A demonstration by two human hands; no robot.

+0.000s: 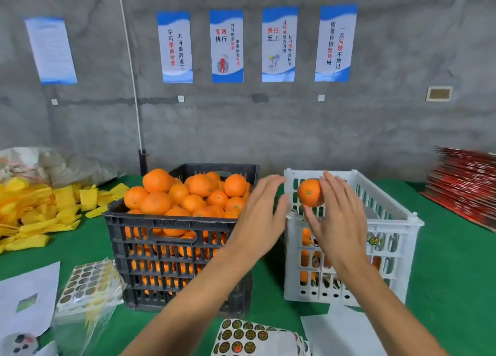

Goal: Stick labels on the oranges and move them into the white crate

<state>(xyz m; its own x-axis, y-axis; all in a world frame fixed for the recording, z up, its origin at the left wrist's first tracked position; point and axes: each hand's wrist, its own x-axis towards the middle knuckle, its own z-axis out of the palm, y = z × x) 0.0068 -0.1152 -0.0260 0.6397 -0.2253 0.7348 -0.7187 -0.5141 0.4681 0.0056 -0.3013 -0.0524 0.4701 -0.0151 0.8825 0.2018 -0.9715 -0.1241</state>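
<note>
My right hand (339, 216) holds one orange (309, 193) between thumb and fingers, above the near-left corner of the white crate (389, 232). A few oranges lie low inside that crate, seen through its slots. My left hand (261, 216) hovers with straight fingers between the two crates, holding nothing. The black crate (171, 251) on the left is heaped with oranges (188, 194). A sheet of round labels (241, 338) lies on the green table at the near edge.
A bagged stack of label sheets (88, 286) and white papers (26, 299) lie near left. Yellow foam sleeves (35, 210) pile at the far left. Red flat cartons (464, 183) are stacked at the far right. A concrete wall with posters stands behind.
</note>
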